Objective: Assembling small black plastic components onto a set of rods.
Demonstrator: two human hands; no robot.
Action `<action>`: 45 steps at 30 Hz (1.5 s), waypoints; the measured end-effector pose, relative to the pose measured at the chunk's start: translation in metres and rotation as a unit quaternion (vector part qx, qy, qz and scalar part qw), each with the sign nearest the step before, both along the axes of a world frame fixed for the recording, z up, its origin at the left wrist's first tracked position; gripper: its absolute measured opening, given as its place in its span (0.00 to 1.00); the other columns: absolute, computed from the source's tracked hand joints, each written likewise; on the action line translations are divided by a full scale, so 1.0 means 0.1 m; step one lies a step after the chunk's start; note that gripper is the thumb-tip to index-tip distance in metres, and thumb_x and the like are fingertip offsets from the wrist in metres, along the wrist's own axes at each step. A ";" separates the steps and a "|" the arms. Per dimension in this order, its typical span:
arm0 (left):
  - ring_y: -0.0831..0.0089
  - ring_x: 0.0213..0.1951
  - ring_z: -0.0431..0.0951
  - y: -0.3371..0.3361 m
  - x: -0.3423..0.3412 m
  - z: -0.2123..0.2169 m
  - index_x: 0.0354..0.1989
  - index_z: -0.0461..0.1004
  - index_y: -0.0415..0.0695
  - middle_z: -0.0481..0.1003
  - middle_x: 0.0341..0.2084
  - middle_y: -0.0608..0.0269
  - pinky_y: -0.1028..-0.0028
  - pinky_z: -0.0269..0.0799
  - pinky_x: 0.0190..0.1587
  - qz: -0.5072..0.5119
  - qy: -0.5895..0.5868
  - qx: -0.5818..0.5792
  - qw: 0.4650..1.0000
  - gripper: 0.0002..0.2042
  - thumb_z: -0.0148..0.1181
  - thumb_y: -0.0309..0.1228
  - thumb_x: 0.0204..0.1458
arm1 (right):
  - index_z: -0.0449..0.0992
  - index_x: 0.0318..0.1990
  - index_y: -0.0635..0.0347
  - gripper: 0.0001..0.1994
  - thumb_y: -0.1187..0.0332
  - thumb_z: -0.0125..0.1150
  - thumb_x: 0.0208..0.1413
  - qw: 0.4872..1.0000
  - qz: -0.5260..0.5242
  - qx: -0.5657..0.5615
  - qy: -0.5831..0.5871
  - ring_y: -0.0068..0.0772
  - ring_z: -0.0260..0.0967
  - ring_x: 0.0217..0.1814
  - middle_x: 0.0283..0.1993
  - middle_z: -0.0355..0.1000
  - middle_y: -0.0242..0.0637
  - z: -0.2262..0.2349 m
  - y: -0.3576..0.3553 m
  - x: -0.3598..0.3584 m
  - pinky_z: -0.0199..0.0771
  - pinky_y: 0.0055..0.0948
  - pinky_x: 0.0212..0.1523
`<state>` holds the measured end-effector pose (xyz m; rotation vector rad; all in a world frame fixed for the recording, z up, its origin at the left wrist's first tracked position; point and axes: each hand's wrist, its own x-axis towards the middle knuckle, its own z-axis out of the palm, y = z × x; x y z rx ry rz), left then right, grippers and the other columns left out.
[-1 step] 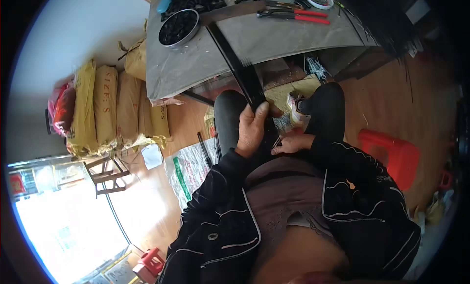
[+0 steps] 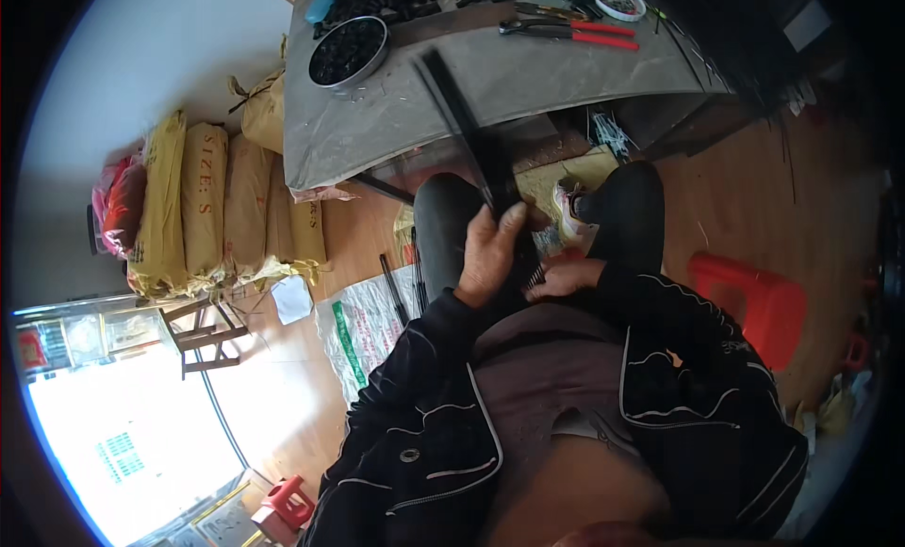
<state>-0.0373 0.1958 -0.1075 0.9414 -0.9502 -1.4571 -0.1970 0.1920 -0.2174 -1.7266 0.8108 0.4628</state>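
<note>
A long black bundle of thin strips point(image 2: 485, 156) slants up from my lap to above the table's near edge, its far end smeared by motion. My left hand point(image 2: 488, 255) is closed around its lower part, thumb on top. Close to my lap, my right hand point(image 2: 566, 276) is curled at the bundle's lower end, where a row of fine comb-like tips shows by the fingers. Most of that hand's grip is hidden.
On the grey-covered table point(image 2: 452, 85) lie red-handled pliers point(image 2: 603, 35), a bowl of black pieces point(image 2: 349, 52) and a small white dish point(image 2: 619, 0). Full sacks point(image 2: 203, 198) stand at left, a red stool point(image 2: 754, 307) at right. Black rods point(image 2: 393, 288) are beside my left leg.
The black bundle's far end has shifted and blurred. My left hand has moved slightly right and down with it; my right hand has hardly moved.
</note>
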 end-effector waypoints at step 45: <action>0.67 0.37 0.80 -0.24 -0.31 0.61 0.63 0.57 0.45 0.74 0.46 0.52 0.74 0.77 0.37 -0.109 0.135 0.105 0.979 0.19 0.44 0.33 0.65 | 0.73 0.36 0.65 0.10 0.66 0.53 0.57 0.883 -0.330 -0.205 -0.262 0.19 0.66 0.40 0.37 0.71 0.32 1.92 -0.88 -0.69 0.66 0.23 0.41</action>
